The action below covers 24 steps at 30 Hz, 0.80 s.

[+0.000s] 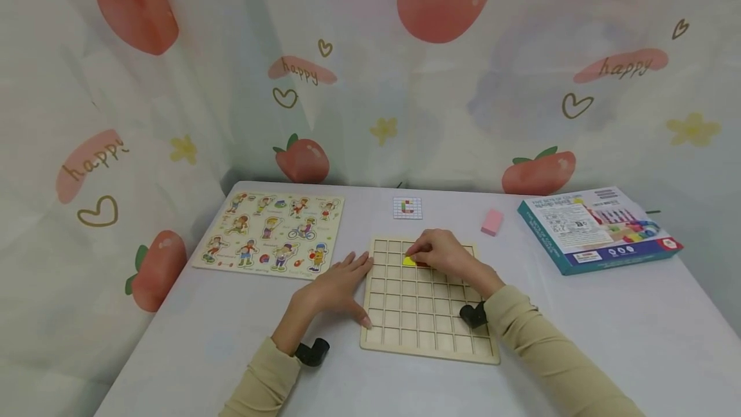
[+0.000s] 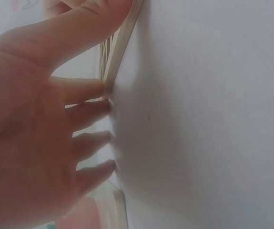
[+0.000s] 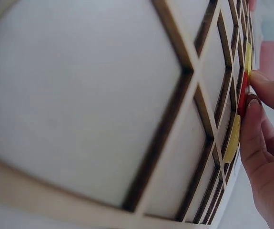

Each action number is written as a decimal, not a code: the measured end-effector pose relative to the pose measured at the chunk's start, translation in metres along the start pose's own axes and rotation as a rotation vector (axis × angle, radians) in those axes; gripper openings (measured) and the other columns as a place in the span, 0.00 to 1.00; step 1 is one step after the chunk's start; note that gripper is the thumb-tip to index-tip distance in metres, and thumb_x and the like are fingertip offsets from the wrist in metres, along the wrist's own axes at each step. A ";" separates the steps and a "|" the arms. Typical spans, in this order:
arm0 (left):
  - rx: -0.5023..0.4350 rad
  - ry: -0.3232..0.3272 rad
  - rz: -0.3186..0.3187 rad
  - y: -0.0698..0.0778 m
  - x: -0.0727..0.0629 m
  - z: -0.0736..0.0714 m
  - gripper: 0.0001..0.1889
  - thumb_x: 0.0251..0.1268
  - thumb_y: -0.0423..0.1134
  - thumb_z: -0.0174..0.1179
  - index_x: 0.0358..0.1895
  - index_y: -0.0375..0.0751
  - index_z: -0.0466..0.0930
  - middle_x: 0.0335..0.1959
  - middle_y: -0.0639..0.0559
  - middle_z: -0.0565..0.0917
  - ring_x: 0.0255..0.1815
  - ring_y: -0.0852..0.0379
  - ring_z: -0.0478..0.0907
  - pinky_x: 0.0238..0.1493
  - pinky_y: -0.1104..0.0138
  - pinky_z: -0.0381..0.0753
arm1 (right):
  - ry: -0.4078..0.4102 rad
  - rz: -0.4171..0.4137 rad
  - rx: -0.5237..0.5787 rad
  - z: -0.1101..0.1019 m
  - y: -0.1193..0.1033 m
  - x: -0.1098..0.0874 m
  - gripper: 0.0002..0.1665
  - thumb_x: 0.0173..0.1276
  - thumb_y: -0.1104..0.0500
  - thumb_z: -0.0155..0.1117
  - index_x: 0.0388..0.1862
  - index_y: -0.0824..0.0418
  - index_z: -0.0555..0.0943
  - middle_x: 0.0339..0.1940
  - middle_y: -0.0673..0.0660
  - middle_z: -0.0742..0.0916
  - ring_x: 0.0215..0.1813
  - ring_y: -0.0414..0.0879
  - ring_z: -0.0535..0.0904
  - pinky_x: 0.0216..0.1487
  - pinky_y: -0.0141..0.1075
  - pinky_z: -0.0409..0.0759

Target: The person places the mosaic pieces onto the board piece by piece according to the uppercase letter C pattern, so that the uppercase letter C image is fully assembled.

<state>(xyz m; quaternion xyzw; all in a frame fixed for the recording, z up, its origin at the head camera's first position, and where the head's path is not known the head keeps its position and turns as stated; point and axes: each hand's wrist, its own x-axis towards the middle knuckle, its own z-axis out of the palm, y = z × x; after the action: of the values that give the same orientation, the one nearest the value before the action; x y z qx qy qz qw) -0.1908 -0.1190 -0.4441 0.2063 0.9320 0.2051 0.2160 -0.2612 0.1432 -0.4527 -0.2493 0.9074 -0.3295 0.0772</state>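
A wooden grid board [image 1: 399, 320] lies on the table. My left hand [image 1: 341, 285] spreads its fingers along the board's left edge, with the thumb near the lower corner and the fingertips higher up; in the left wrist view its straight fingers [image 2: 86, 114] reach the rim. Over the upper part of the grid, my right hand [image 1: 442, 253] pinches at a red tile [image 3: 242, 95] with thumb and fingertips. On either side of the red one sit two yellow tiles, the far one [image 3: 248, 55] and the near one [image 3: 232, 140]. Part of the red tile is hidden behind the fingers.
Behind the board lies a small pattern card [image 1: 408, 208], with a pink block [image 1: 492, 222] to its right. A picture puzzle board [image 1: 269, 233] is at the left and a colourful game box [image 1: 599, 230] at the right. A printed curtain [image 1: 359, 101] hangs behind.
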 end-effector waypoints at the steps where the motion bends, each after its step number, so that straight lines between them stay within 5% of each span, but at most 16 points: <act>1: 0.001 0.000 0.000 0.000 0.000 0.000 0.63 0.46 0.56 0.81 0.84 0.42 0.51 0.86 0.48 0.49 0.87 0.43 0.39 0.85 0.48 0.47 | -0.002 0.006 0.004 0.000 0.000 0.000 0.07 0.70 0.64 0.70 0.42 0.62 0.92 0.39 0.54 0.88 0.42 0.47 0.84 0.48 0.43 0.85; 24: -0.006 0.004 0.009 0.001 -0.002 -0.001 0.62 0.47 0.55 0.81 0.83 0.42 0.52 0.86 0.48 0.49 0.87 0.43 0.39 0.85 0.48 0.46 | 0.020 0.097 0.019 -0.025 0.011 -0.039 0.07 0.70 0.62 0.69 0.46 0.59 0.88 0.42 0.54 0.89 0.41 0.46 0.82 0.48 0.41 0.82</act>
<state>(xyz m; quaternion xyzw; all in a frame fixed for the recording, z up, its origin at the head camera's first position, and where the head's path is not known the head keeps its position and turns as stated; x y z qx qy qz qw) -0.1889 -0.1199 -0.4426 0.2094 0.9308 0.2095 0.2140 -0.2396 0.1840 -0.4415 -0.2007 0.9160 -0.3364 0.0863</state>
